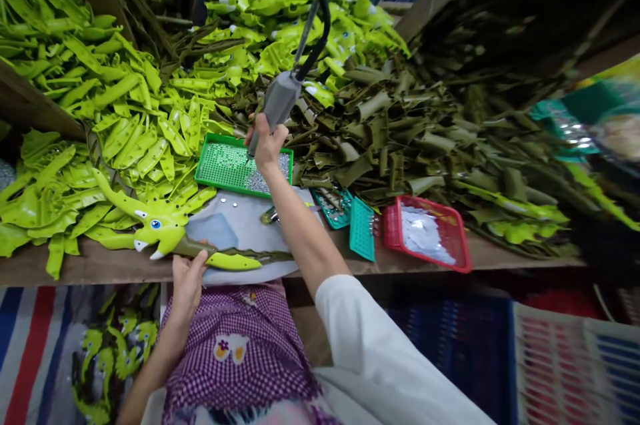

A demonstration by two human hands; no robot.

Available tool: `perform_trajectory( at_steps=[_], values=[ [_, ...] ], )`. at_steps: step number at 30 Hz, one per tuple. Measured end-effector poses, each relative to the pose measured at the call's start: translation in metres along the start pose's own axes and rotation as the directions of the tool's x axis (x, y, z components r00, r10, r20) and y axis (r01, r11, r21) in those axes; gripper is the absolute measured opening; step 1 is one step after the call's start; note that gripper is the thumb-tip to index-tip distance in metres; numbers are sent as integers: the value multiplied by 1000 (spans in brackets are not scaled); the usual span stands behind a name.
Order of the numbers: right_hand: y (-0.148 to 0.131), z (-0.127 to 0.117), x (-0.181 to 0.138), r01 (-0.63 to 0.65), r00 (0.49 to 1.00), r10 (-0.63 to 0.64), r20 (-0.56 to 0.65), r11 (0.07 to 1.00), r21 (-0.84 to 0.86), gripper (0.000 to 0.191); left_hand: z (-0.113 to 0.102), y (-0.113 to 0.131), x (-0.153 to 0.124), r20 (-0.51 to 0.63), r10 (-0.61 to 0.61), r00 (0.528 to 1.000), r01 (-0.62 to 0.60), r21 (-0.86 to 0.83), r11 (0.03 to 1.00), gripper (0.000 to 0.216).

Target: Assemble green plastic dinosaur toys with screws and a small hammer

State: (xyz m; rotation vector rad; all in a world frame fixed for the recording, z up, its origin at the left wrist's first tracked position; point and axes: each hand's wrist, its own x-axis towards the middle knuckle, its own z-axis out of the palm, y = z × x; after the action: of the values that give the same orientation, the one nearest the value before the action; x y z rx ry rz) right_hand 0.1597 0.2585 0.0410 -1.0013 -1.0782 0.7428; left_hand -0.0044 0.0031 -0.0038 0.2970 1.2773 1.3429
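Observation:
My left hand (pixel 187 281) grips a partly assembled plastic toy dinosaur (pixel 163 225) by its dark olive middle, near the bench's front edge. Its lime-green horned head, with a blue eye, points left, and a green and olive piece extends to the right. My right hand (pixel 270 143) is wrapped round a grey electric screwdriver (pixel 281 101) that hangs from a black cable and a coiled spring. The screwdriver's tip points down over a green perforated tray (pixel 225 187) holding small silver screws (pixel 260 179). Whether a screw sits on the tip is too small to tell.
Lime-green plastic parts (pixel 150 138) heap up at left and back; dark olive parts (pixel 380 125) pile at right. A red basket (pixel 463 238) holds pale pieces. Teal baskets (pixel 362 228) stand beside it. A grey cloth (pixel 250 228) covers the bench front.

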Motion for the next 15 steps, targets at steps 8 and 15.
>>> perform_trajectory(
  at_steps=[8, 15],
  values=[
    [20, -2, 1, 40, 999, -40, -27, 999, -9, 45, 1, 0, -1, -6, 2, 1000, -2, 29, 1000, 57],
    [19, -2, -2, 22, 999, -23, -22, 999, -42, 47, 2, 1, -2, -3, 6, 1000, -5, 23, 1000, 57]
  ],
)
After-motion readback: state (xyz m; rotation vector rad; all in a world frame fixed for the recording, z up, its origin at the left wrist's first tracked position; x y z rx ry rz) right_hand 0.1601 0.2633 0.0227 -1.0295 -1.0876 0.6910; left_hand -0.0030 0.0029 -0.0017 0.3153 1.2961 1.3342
